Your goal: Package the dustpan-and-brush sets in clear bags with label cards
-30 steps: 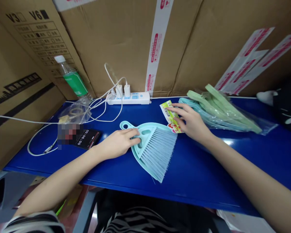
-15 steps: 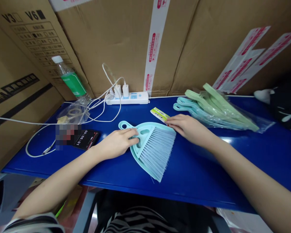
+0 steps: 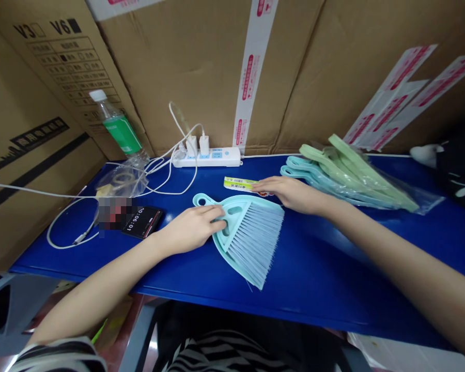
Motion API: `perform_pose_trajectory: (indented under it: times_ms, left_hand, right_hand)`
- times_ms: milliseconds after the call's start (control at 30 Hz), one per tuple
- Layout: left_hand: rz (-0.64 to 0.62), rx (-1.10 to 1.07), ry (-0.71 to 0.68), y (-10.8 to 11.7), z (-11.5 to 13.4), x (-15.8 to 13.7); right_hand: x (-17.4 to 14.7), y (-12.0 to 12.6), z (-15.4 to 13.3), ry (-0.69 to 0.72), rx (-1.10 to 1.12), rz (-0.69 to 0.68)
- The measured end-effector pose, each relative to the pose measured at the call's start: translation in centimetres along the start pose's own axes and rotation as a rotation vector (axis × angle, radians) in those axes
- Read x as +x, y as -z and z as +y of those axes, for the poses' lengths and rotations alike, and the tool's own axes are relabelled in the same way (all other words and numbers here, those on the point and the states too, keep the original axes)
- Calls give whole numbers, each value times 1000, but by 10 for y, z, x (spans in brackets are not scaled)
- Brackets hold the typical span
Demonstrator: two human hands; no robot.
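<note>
A light-blue hand brush (image 3: 258,232) lies bristles down-right on a matching dustpan (image 3: 232,260), whose rim shows around it. My left hand (image 3: 194,227) is closed over their handle part, fingers curled on the brush's top. Behind the dustpan, my right hand (image 3: 296,195) has its fingers on the right end of a yellow-green and white label card (image 3: 235,184). The card lies about level along the table, its right end partly hidden under my fingertips.
Bagged green and blue brush sets (image 3: 356,178) lie at the back right. A white power strip (image 3: 213,157) with cables stands against the cardboard. On the left are a green-labelled bottle (image 3: 122,135), a phone (image 3: 142,221) and a clear plastic bag (image 3: 120,181).
My right hand has moved left and slightly back with the label card, which has turned from slanted to nearly level. My left hand keeps its hold on the brush and dustpan.
</note>
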State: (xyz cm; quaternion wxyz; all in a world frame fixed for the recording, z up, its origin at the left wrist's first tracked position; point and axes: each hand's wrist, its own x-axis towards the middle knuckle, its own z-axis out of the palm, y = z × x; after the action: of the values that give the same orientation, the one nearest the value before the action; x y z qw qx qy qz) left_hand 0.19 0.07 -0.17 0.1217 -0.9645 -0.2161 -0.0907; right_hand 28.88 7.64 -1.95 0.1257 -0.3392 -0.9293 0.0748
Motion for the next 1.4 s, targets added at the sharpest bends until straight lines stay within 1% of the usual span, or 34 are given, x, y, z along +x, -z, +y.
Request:
perform_pose_trajectory:
  times_ms: [133, 233, 333, 600, 767, 867, 933, 1000, 1033, 1100, 1200, 1333, 1400]
  left_hand:
    - [-1, 0, 1, 0, 0, 0]
    - [-30, -7, 10, 0, 0, -1]
    - [-28, -16, 6, 1, 0, -1]
    - [-57, -40, 20, 1, -1, -1]
    - [-16, -34, -6, 1, -1, -2]
    - [-8, -21, -30, 2, -2, -1]
    - [-8, -19, -41, 3, -2, -1]
    - [2, -16, -50, 3, -1, -1]
    - [9, -16, -54, 3, -1, -1]
    - [11, -23, -48, 1, 0, -1]
    - [4, -34, 12, -1, 1, 0]
    - [61, 19, 86, 1, 3, 2]
    - [83, 15, 171, 4, 6, 3]
  right_hand:
    - [21, 8, 3, 67, 60, -110]
    - [42, 8, 0, 44, 48, -170]
    - [61, 9, -1, 20, 25, -211]
    - [94, 13, 1, 54, 77, -229]
    - [104, 10, -8, 44, 125, -203]
    - [100, 8, -19, 34, 136, -133]
    - [90, 9, -28, 18, 129, -64]
    - [75, 10, -36, -11, 114, 24]
    - [66, 10, -40, -19, 112, 43]
    - [47, 8, -47, -3, 111, 35]
    - [24, 1, -55, 29, 122, 49]
    - [10, -9, -60, -62, 157, 84]
    - [7, -9, -61, -109, 208, 70]
